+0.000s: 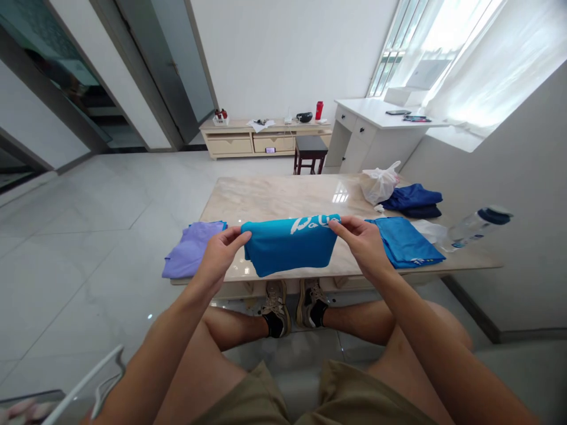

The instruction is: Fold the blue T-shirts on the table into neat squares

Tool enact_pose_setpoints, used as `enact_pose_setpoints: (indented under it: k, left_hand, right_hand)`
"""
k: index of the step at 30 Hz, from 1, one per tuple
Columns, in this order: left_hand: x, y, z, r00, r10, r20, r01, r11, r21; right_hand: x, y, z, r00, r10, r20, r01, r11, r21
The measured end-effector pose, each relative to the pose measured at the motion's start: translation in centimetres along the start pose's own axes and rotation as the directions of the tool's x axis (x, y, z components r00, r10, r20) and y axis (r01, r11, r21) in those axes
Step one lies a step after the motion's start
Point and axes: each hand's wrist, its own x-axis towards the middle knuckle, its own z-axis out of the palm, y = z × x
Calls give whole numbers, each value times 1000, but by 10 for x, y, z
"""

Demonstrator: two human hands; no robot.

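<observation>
A folded blue garment with white lettering (290, 248) is stretched between my two hands above the front part of the marble-topped table (274, 198). My left hand (227, 247) pinches its upper left corner, thumb on the near side. At the upper right corner, my right hand (359, 237) pinches the cloth beside the lettering. The garment's lower edge hangs loose. To the left lies folded lavender cloth (190, 251) with a bit of blue at its edge. Just right of my right hand, another folded blue garment (407, 242) rests flat on the table.
A clear water bottle (472, 230) with a dark lid stands at the table's right end. Behind it are dark blue folded clothes (414, 198) and a white plastic bag (380, 184). Beyond the table are a dark stool (310, 146), a low cabinet (230, 144) and a white desk (381, 115).
</observation>
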Motion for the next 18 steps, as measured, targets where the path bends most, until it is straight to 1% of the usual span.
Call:
enact_pose_setpoints:
  k: [2,4,5,7,9,11,13,16,18]
  left_hand:
    - [3,-8,-2,992,110,-58,-105,991,87]
    - [5,-17,-3,970,220,-100,-199,963,183]
    - [6,-21,-4,960,260,-101,-234,948,215]
    - [9,-30,-4,958,276,-77,-253,941,223]
    - [14,-41,-3,975,212,-67,-196,962,192]
    - [26,-55,0,989,113,-99,-94,979,180]
    - [45,-73,5,990,24,-142,3,982,189]
    - [80,-109,13,976,-138,-167,172,964,204]
    - [99,-135,15,950,-250,-186,293,918,265]
  right_hand:
    - [3,8,0,994,-106,-36,102,991,-87]
    - [5,16,2,979,-203,-32,196,967,-164]
    - [5,19,3,974,-225,-22,217,959,-181]
    - [5,28,9,980,-200,-13,194,966,-172]
    - [6,38,17,992,-121,-40,114,984,-134]
    - [12,52,28,996,-43,-77,34,992,-118]
    - [23,73,39,995,11,-100,-25,991,-133]
    - [47,116,49,990,89,-111,-110,974,-199]
    - [60,145,51,984,153,-88,-172,942,-288]
